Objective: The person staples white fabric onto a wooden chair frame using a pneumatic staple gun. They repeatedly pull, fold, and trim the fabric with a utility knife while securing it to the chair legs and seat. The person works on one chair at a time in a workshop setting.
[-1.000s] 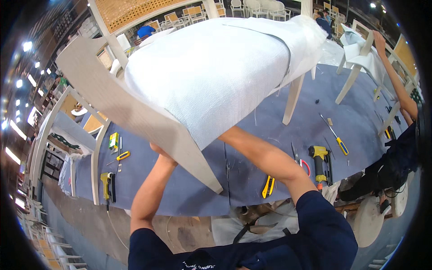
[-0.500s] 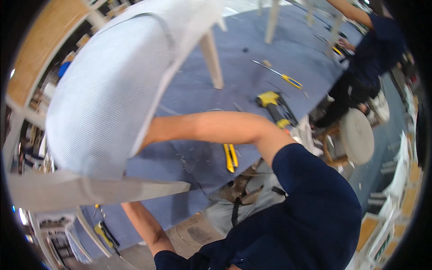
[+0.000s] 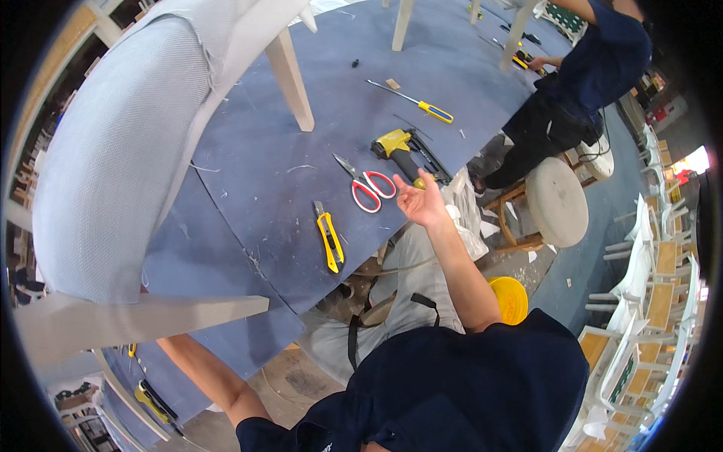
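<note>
An upholstered chair piece (image 3: 120, 158), covered in pale woven fabric with whitish wooden legs (image 3: 291, 79), leans over the table's left side. My left forearm (image 3: 211, 377) reaches up beneath its nearest leg (image 3: 166, 316), which hides the hand and its fingers. At the table's edge, my right hand (image 3: 422, 202) is open and empty, fingers apart. Just beside those fingers are red-and-white-handled scissors (image 3: 366, 187) and a yellow-and-black staple gun (image 3: 403, 154). A yellow utility knife (image 3: 329, 239) lies nearer to me.
A yellow-handled screwdriver (image 3: 433, 111) rests farther back on the blue-grey table (image 3: 263, 151). Another person (image 3: 576, 90) works at the far right, near a round stool (image 3: 557, 202). A second yellow-black tool (image 3: 156, 401) sits at lower left. A yellow bucket (image 3: 509, 300) stands right of my arm.
My right arm has drawn back from the chair's fabric toward the table edge, its hand now in sight. The scissors, hidden behind that arm before, now show. My view has shifted right.
</note>
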The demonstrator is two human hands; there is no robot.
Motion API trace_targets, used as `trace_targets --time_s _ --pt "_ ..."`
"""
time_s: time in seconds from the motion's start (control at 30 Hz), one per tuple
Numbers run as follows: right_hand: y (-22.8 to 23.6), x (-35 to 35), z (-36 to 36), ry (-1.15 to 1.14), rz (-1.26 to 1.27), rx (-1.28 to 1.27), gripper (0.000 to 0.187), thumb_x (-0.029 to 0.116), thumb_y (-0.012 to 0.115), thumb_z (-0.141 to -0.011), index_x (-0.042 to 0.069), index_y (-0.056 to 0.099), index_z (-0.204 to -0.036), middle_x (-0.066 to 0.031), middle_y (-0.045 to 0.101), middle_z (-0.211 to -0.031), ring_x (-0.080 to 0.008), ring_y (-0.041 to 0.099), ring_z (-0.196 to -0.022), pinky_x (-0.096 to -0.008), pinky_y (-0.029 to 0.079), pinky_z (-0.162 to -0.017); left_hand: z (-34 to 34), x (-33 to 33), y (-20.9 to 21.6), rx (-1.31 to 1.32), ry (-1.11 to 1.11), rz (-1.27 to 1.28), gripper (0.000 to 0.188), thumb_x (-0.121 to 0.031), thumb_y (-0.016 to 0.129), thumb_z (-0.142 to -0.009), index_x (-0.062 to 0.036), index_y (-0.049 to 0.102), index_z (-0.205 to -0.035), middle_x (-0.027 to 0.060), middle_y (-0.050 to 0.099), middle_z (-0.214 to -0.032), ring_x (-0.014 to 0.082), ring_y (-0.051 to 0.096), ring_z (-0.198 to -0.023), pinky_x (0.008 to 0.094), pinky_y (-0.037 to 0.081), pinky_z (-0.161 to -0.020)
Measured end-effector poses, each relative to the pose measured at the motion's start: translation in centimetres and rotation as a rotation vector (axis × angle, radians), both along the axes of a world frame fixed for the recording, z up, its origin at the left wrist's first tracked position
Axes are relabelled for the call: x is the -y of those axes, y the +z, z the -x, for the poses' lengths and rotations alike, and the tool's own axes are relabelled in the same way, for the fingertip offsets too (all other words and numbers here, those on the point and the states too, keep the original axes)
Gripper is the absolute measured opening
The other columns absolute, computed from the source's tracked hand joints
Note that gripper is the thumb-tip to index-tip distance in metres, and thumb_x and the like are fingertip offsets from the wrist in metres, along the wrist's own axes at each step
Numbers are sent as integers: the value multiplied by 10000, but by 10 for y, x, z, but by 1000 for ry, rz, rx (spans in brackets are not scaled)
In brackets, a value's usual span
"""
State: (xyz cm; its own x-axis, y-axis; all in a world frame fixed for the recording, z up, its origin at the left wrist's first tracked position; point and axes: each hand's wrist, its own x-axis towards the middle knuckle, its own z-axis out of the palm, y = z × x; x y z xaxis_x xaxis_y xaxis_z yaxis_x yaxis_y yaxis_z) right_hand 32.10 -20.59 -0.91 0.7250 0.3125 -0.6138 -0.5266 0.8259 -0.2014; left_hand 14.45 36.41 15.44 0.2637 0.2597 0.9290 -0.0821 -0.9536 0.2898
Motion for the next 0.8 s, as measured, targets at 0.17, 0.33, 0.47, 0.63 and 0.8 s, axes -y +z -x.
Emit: trace_targets --time_s 0.17,0.33,0.47,0.63,0.8 --pt "-38 7 -58 -536 72 162 521 558 748 -932 77 553 -893 11 532 -683 -113 518 -564 -285 455 -533 0 14 3 15 9 28 594 -246 770 -878 -22 525 -1372 155 578 -1325 301 587 -1151 440 471 -989" --pt "-27 19 -105 -335 898 374 361 493 706 -981 165 623 -1107 14 501 -793 -129 504 -650 -272 443 -577 15 19 2 55 59 85 599 -245 758 -888 -20 512 -1385 157 566 -1342 303 574 -1170 442 461 -1001" --pt "-25 109 -117 -409 1448 687 421 342 740 -945 24 718 -1220 -101 756 -1161 -283 725 -1012 -422 565 -850 -19 43 14 174 -25 111 603 -245 749 -895 -18 502 -1396 159 556 -1355 305 564 -1186 444 453 -1011" --pt "17 27 -87 -141 1893 976 413 226 721 -904 -5 650 -1239 -160 720 -1064 -344 688 -953 -434 518 -911 3 37 17 196 35 113 608 -244 737 -904 -16 489 -1409 162 544 -1372 307 550 -1206 446 443 -1024" --pt "-35 21 -103 -211 1837 902 507 256 832 -870 -6 647 -1262 -138 710 -1090 -271 679 -985 -405 516 -926 0 40 17 187 20 124 612 -244 725 -913 -14 476 -1423 164 531 -1389 309 537 -1226 448 433 -1036"
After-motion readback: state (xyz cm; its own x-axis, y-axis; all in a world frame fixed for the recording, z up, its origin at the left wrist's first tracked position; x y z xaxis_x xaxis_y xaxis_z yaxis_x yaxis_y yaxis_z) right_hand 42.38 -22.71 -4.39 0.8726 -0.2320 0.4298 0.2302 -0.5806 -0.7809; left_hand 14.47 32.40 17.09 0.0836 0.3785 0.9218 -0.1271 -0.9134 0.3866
